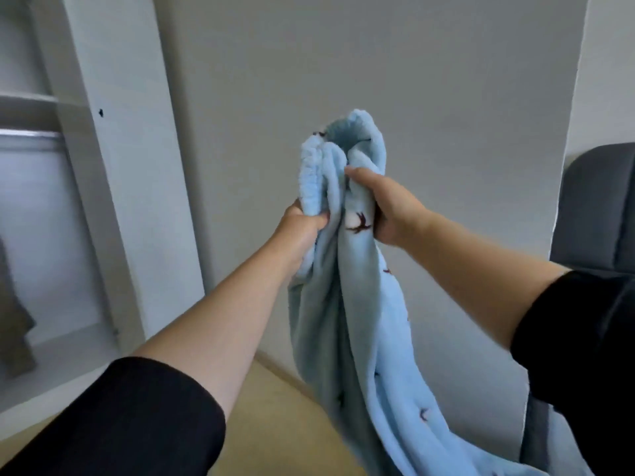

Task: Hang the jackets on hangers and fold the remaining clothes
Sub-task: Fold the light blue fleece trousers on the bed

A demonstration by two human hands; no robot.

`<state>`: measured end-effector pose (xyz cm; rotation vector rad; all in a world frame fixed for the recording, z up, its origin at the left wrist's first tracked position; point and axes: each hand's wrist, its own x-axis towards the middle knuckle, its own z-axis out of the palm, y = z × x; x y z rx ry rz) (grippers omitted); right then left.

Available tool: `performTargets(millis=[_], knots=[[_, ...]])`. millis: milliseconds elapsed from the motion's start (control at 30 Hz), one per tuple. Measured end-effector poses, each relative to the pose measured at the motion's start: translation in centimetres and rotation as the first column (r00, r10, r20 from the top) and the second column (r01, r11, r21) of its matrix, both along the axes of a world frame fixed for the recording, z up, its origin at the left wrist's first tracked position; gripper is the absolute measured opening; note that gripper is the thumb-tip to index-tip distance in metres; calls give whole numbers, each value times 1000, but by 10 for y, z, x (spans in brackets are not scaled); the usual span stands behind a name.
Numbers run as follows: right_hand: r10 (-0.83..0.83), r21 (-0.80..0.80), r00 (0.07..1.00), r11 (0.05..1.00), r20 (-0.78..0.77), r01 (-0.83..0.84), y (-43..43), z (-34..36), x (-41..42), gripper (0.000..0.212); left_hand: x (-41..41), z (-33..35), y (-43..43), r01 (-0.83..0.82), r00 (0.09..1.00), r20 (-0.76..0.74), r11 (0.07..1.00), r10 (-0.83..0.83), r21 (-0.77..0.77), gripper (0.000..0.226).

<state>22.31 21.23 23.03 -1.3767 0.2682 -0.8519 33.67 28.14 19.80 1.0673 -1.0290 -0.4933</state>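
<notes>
Both hands, left (302, 231) and right (388, 211), grip a bunched pale-blue fleece garment (347, 304) (small dark motifs).

One light blue fleece garment with small dark motifs (347, 321) is in view, with two hands, the left hand (302, 231) and the right hand (388, 211), and two black sleeves, the left sleeve (137, 417) and the right sleeve (577, 338). The one white wardrobe (127, 166) shows one silver metal rail (31, 134), one white shelf (27, 97) and one olive-brown hanging garment (13, 324). One dark grey upholstered seat (601, 207) is at the right edge.
</notes>
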Motion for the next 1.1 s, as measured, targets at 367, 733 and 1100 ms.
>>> performTargets(millis=[367, 733, 1100], knots=[[-641, 48, 767, 765, -28, 642, -54, 21, -52, 28, 41, 20, 17, -635, 322, 870, 766, 374, -94, 10], [-835, -247, 536, 549, -122, 799, -77, 28, -67, 32, 74, 46, 13, -833, 153, 842, 525, 518, -172, 6], [-620, -5, 740, 768, -261, 641, -90, 0, -72, 67, 68, 31, -6, -770, 232, 957, 634, 173, 72, 35]])
